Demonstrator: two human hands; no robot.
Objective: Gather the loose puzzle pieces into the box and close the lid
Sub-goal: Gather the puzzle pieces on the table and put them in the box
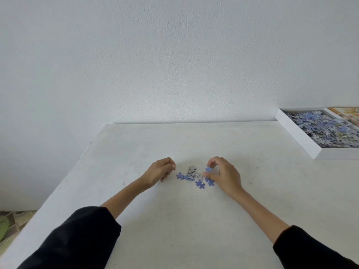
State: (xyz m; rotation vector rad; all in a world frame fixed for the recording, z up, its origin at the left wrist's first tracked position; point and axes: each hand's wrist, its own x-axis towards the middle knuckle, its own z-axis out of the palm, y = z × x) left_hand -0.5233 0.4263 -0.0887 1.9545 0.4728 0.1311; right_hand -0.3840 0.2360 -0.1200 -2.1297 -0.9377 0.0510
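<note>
While above loose pieces point(194, 176), blue piece point(208, 169) between right fingers point(213, 161).

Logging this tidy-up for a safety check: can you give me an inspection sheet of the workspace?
Surface: white table, lightly marked.
Job's things: loose puzzle pieces clustered mid-table; box far right, open, holding many pieces.
Clutter: printed card behind the box, possibly the lid.
Hands: left hand curled beside the pieces, contents hidden; right hand pinches a blue piece.
Cables: nothing seen.
Surroundings: white wall; patterned floor lower left.
</note>
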